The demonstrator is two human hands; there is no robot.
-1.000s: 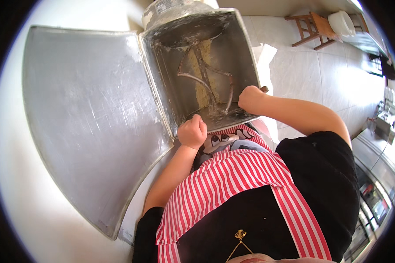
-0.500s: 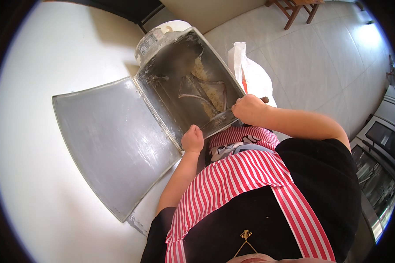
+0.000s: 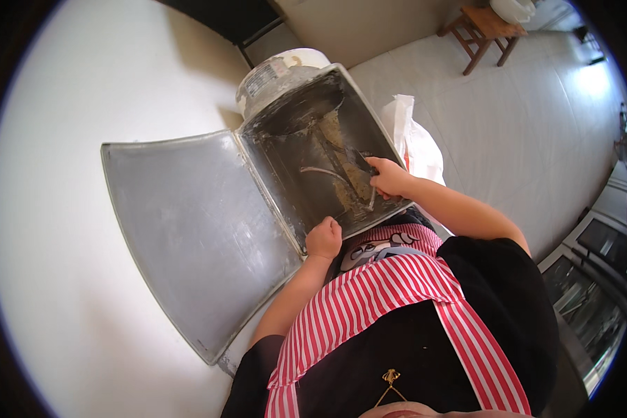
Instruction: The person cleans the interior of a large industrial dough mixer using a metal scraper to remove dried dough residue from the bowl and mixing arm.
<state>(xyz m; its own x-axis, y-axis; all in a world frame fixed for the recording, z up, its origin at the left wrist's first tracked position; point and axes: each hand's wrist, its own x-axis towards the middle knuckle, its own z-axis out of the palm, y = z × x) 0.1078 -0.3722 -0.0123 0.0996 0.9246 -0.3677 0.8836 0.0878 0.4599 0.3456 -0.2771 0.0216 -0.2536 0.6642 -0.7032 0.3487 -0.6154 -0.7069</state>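
Note:
A grey metal mixing tub (image 3: 285, 188) stands open before me, its inside smeared with yellowish dough residue (image 3: 343, 171) around bent metal mixing arms (image 3: 318, 171). My left hand (image 3: 324, 239) is closed as a fist on the tub's near rim. Reaching into the tub from the right, my right hand (image 3: 390, 177) is closed on a thin dark tool (image 3: 360, 159) whose tip lies against the residue. I wear a red-and-white striped apron (image 3: 390, 299).
The tub's big flat lid (image 3: 188, 223) lies swung open to the left. A white drum-shaped housing (image 3: 279, 73) sits behind the tub. A white plastic bag (image 3: 414, 139) lies to its right. A wooden stool (image 3: 484, 28) stands far back, steel appliances (image 3: 592, 279) at the right.
My right hand moved from the tub's near right corner deeper into the tub onto the residue. My left hand stayed on the rim. My view pulled back and shifted.

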